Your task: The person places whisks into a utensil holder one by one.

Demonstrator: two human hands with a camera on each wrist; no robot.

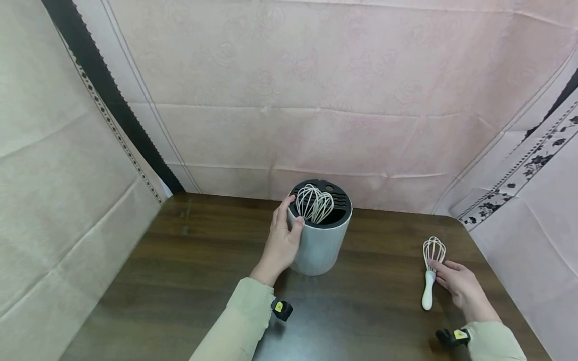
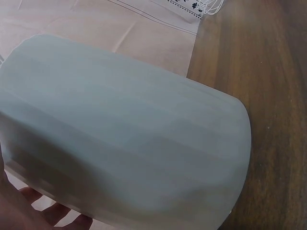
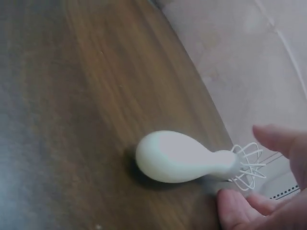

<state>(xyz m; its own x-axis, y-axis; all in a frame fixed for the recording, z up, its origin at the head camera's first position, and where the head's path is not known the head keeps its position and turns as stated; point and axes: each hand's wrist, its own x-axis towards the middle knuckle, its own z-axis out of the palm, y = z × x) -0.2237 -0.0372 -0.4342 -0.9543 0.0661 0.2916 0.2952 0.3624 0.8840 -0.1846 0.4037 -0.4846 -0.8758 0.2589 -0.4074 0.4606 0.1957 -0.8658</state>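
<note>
A light grey-blue utensil holder [image 1: 318, 250] with a black slotted lid [image 1: 336, 193] stands upright on the table. White whisk wires [image 1: 314, 204] stick up out of its opening. My left hand [image 1: 282, 240] grips the holder's left side near the rim, and in the left wrist view the holder [image 2: 129, 129] fills most of the picture, fingers [image 2: 57, 213] along its side. On the right lies a small whisk [image 1: 429, 288] with a white handle. Over its wires is my right hand [image 1: 458, 286]; in the right wrist view, thumb and fingers are spread either side of the whisk [image 3: 177, 158].
The brown wooden table [image 1: 203, 271] ends at a pale pink cloth wall [image 1: 316, 100] just behind the holder. More patterned cloth [image 1: 533, 170] hangs along the right side, close to the small whisk. Another cloth panel [image 1: 67, 175] borders the left side.
</note>
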